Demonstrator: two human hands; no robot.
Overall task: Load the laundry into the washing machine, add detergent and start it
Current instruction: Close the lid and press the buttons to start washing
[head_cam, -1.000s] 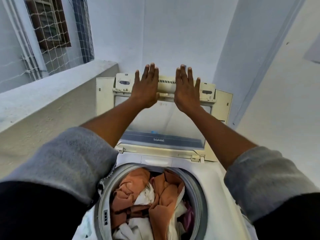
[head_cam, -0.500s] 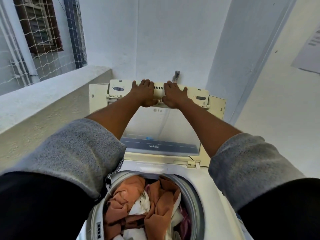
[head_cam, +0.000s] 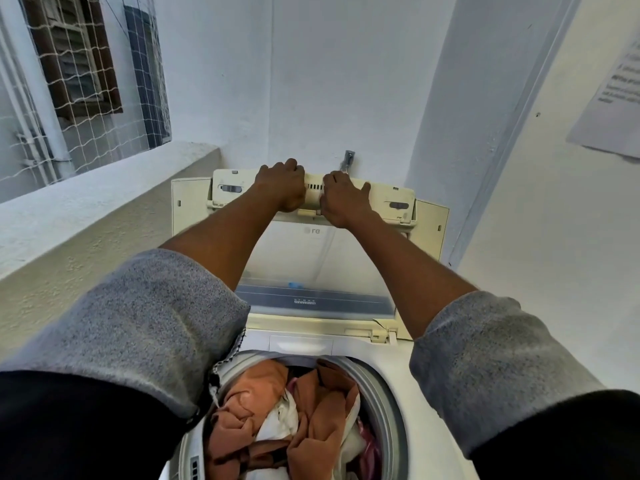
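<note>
Both left hand (head_cam: 282, 188) and right hand (head_cam: 343, 200) grip the lid (head_cam: 391, 199), tap (head_cam: 348, 161) just behind.

Left hand (head_cam: 280, 188) fingers (head_cam: 287, 166): tips hidden behind the top edge of the raised cream plastic lid (head_cam: 391, 199).
Right hand (head_cam: 343, 200) fingers (head_cam: 337, 176): tips hidden likewise.
Orange and white laundry (head_cam: 277, 410): cut off at the bottom edge.
White paper notice (head_cam: 613, 98): cropped at right, print unreadable.
Metal tap (head_cam: 348, 158): base hidden behind lid.
</note>
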